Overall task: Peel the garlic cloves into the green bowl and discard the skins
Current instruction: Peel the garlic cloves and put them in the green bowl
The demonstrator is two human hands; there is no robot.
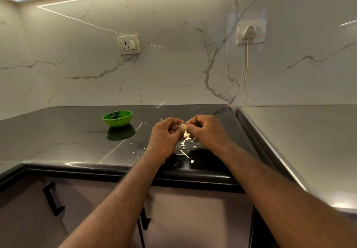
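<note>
1. Nearest the camera, the left forearm (119, 199) and right forearm (280, 189) reach in from the bottom edge and converge over the front of the counter.
2. A pale, veined wall (173, 70) backs everything. It carries a socket plate (128, 44) near the middle and a white plug (249, 32) at right, with its cord (246, 74) hanging down.
3. The glossy black countertop (63, 137) runs from the left corner to a grey surface (309, 141) that borders it on the right. Its rounded front edge passes beneath the forearms, and a broad stretch lies open left of the hands.
4. Below it are cabinet doors (92, 213) with a black handle (53, 199).
5. The green bowl (117, 118) stands upright, left of and beyond the hands and apart from them.
6. The left hand (166, 135) and right hand (205, 132) are curled, knuckles up. Together their fingertips pinch the garlic clove (183, 126) above the counter.
7. A strip of skin hangs from the clove, and loose skins (183, 152) lie scattered on the counter between the wrists.
</note>
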